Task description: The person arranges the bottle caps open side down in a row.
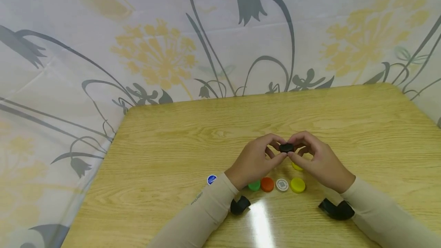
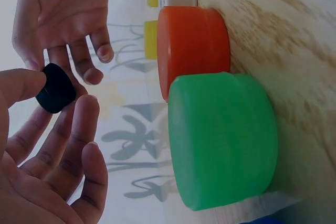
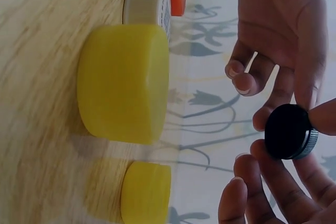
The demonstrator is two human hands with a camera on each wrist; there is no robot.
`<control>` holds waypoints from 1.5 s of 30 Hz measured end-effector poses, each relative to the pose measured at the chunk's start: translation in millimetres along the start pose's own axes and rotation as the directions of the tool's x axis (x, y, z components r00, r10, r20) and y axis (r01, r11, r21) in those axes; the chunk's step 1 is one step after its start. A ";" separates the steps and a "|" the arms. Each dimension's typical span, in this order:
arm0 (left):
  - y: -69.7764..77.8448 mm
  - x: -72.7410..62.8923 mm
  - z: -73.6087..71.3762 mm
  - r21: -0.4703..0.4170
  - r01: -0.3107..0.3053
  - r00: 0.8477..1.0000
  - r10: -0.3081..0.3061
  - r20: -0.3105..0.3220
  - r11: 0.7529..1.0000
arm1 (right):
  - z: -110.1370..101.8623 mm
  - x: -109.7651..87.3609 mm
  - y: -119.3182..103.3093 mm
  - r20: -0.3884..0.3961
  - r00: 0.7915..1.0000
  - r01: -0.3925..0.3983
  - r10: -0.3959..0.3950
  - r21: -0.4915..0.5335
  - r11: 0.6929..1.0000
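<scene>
A small black bottle cap (image 1: 286, 147) with a ridged side is held up over the table between both hands. From the left, my left hand (image 1: 256, 160) pinches it between thumb and fingertips. My right hand (image 1: 320, 162) pinches the same cap from the other side, the two thumbs nearly meeting. In the right wrist view the cap (image 3: 287, 132) shows its dark flat face. Below the hands, a row of caps lies on the table: green (image 1: 254, 185), orange (image 1: 267, 184), white with a printed code (image 1: 282, 185) and yellow (image 1: 298, 185). Another yellow cap (image 1: 297, 166) is partly hidden by the right hand.
A blue and white cap (image 1: 211, 179) lies at the row's left end, beside the left sleeve (image 1: 210, 209). Black wrist mounts (image 1: 337, 209) sit below the forearms. The wooden table (image 1: 193, 125) ends at a flower-patterned cloth (image 1: 220, 41) behind.
</scene>
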State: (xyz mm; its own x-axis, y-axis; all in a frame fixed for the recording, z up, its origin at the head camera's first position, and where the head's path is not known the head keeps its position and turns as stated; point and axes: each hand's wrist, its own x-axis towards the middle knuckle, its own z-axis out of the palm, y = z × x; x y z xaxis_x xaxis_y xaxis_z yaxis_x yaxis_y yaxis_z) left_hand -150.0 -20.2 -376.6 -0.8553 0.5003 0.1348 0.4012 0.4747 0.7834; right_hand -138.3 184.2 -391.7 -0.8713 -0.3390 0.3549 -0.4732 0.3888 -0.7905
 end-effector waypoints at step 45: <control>11.6 -2.8 14.6 0.309 0.027 0.995 -0.056 0.086 0.951 | -5.9 -30.3 7.7 -0.005 0.999 0.044 -0.045 -0.116 0.992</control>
State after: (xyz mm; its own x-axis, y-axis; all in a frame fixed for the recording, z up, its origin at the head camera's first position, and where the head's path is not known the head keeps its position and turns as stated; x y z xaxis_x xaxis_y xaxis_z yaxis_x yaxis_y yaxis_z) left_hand -138.2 -5.5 -376.8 -0.8451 0.5333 0.0381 0.4597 0.6883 0.5612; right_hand -116.3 202.5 -405.6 -0.8498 -0.3515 0.3928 -0.5230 0.4699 -0.7111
